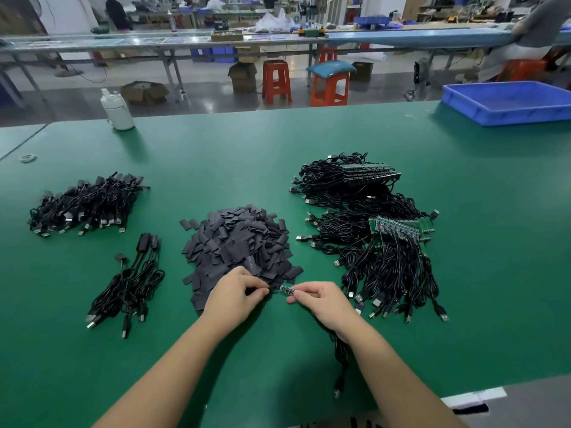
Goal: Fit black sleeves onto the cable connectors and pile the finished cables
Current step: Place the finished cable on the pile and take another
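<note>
My left hand [239, 293] pinches a black sleeve [272, 288] at the near edge of the heap of loose black sleeves [239, 239]. My right hand [321, 299] grips a small green connector board [285, 289], its tip touching the sleeve's mouth. The board's black cable [341, 362] trails under my right wrist toward the table's front edge. A big bundle of cables with bare green boards [380, 251] lies to the right. A small pile of sleeved cables [129, 279] lies to the left, with a larger pile [86, 203] behind it.
The green table [278, 149] carries a blue plastic bin [506, 101] at the far right and a white bottle [117, 109] at the far left. Beyond the table's back edge stand red stools, boxes and other benches with people.
</note>
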`<state>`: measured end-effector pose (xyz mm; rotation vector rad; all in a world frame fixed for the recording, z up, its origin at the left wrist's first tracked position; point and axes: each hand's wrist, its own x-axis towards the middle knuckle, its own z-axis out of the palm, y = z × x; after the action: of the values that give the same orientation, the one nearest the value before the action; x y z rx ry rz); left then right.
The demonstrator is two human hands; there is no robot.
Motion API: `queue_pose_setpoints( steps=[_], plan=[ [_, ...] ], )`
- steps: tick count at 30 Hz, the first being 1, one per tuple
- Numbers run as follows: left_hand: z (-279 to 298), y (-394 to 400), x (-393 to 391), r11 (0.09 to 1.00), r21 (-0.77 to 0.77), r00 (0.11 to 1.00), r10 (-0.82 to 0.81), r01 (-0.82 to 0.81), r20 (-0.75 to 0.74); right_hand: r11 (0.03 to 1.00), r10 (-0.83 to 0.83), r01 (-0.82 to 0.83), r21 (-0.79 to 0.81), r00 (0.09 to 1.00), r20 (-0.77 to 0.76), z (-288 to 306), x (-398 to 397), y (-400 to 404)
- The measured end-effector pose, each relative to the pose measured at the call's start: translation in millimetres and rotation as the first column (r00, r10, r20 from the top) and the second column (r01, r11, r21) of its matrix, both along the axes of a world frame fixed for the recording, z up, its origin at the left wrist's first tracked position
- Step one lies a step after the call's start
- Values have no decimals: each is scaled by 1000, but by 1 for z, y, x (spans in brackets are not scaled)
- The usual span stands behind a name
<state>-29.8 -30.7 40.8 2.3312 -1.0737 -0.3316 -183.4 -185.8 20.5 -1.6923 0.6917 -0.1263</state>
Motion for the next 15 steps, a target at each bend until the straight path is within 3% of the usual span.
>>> queue_pose_setpoints(
  steps=[6,12,15],
  plan=[
    [2,-7,-7,999,40,1000,29,-29,2,1000,15,-14,23,1000,-6,-3,-1,-4],
    [3,-10,-9,979,-115,972,146,-169,-181,999,18,-18,32,1000,-7,-2,1,-5],
    [5,-9,-8,953,-179,959,208,-243,-191,999,3,-4,48,1000,9,-4,1,-4]
  ],
)
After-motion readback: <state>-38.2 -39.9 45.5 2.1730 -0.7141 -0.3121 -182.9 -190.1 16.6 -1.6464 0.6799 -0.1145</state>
